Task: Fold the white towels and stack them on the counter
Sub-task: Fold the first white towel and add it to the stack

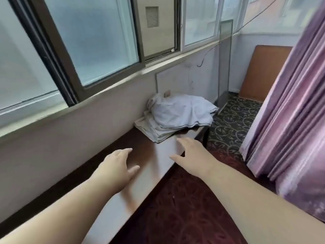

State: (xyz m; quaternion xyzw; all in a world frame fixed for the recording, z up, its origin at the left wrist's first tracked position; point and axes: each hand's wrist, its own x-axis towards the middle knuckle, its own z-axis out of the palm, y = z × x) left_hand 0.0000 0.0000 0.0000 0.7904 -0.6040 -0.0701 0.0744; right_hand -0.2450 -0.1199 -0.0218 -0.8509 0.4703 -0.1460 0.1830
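Observation:
A loose heap of white towels [181,110] lies at the far end of the dark wooden counter [140,143], on top of a few flatter, folded cloths [158,132]. My left hand [117,167] hovers over the counter, fingers straight and empty. My right hand [191,156] reaches toward the pile with spread fingers, its fingertips just short of the folded cloths, holding nothing.
The counter runs along the wall under a window sill [105,92]. A purple curtain [290,120] hangs at the right. A panel [223,67] and a brown board [263,71] lean in the far corner. Patterned carpet [232,124] covers the floor.

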